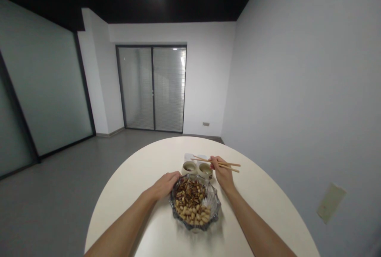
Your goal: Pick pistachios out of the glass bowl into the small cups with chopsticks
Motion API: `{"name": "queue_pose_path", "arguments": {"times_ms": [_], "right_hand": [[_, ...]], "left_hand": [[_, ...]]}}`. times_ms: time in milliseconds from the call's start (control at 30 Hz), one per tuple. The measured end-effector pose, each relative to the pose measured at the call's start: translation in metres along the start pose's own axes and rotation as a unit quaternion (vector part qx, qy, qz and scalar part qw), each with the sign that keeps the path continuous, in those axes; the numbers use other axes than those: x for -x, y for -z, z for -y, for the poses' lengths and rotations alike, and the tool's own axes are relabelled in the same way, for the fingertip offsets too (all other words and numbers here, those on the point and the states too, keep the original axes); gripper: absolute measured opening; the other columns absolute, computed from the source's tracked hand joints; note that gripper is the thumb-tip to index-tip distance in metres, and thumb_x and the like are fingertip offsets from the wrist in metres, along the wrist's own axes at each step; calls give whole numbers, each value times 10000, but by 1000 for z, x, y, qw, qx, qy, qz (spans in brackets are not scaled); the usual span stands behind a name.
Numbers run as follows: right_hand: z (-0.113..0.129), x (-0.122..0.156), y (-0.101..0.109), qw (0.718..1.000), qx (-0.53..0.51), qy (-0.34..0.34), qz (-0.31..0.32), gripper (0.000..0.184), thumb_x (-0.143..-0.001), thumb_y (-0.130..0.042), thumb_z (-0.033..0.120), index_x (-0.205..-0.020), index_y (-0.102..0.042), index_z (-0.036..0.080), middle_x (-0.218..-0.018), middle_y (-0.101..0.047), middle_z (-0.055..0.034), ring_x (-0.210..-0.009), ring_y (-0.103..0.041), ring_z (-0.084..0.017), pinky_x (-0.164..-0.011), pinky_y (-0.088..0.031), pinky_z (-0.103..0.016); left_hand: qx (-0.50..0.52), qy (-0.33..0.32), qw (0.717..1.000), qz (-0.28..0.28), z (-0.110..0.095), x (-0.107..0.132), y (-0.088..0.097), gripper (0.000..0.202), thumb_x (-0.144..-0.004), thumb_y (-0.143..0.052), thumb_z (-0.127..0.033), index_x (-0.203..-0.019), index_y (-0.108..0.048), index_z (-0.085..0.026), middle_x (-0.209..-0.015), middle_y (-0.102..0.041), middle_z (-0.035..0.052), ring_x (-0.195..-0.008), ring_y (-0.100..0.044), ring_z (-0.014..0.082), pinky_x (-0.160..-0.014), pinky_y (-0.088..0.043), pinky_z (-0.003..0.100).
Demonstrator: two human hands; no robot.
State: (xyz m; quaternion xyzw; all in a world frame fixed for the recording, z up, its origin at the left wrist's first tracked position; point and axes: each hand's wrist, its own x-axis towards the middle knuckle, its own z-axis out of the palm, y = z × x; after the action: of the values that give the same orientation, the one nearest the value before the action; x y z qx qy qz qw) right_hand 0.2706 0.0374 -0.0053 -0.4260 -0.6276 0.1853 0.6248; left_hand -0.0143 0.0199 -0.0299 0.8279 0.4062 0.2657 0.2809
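Observation:
A clear glass bowl with a wavy rim (218,205) stands on the table close to me. In it lie pistachios (195,214) at the near side and long dark brown seeds or nuts (190,191) at the far side. My left hand (166,183) is closed at the bowl's left rim, its fingertips partly hidden. A pair of wooden chopsticks (229,165) is gripped in my right hand (222,171), tips pointing left. Below them, just past the bowl, sit two small ceramic cups, a left cup (185,170) with something dark inside and a right cup (202,175).
Two whitish translucent containers, a left one (188,156) and a right one (202,157), are behind the cups. The round white table (143,158) has a curved edge. A white wall (282,110) runs along the right, and glass doors (151,90) stand beyond.

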Motion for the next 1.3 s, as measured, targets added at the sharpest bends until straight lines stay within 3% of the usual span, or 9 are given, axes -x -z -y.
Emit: {"name": "queue_pose_path", "arguments": {"times_ms": [267, 500, 733, 1300], "right_hand": [[35, 7, 25, 1000, -24, 6, -2, 694, -950, -516, 807, -709, -749, 198, -535, -619, -26, -509, -581, -174, -516, -489, -282], [53, 14, 55, 997, -5, 0, 81, 705, -936, -544, 799, -642, -734, 187, -414, -530, -1, -394, -488, -137, -419, -400, -251], [47, 15, 51, 989, 18, -14, 143, 632, -966, -561, 711, -646, -726, 191, -438, -532, 9, -407, -471, -127, -428, -374, -244], [47, 17, 52, 986, 36, -5, 165, 579, -981, -582, 656, -680, -760, 194, -460, -570, 4, -441, -516, -146, -466, -415, -253]], "left_hand": [[-4, 3, 1000, -14, -5, 2, 1, 475, -1064, -235, -448, -984, -651, -234, -1015, -754, 45, -1016, -671, 237, -948, -501, 324], [-2, 0, 1000, -11, -8, 3, 2, 460, -1058, -241, -442, -990, -648, -239, -1043, -754, 47, -1048, -663, 243, -984, -487, 331], [-6, -5, 1000, -14, -6, 3, 0, 463, -1057, -239, -455, -983, -643, -241, -1026, -750, 40, -1026, -661, 235, -962, -491, 321], [-7, -3, 1000, -13, -7, 2, 2, 460, -1056, -238, -455, -987, -642, -244, -1038, -754, 44, -1027, -662, 236, -964, -494, 324]]}}
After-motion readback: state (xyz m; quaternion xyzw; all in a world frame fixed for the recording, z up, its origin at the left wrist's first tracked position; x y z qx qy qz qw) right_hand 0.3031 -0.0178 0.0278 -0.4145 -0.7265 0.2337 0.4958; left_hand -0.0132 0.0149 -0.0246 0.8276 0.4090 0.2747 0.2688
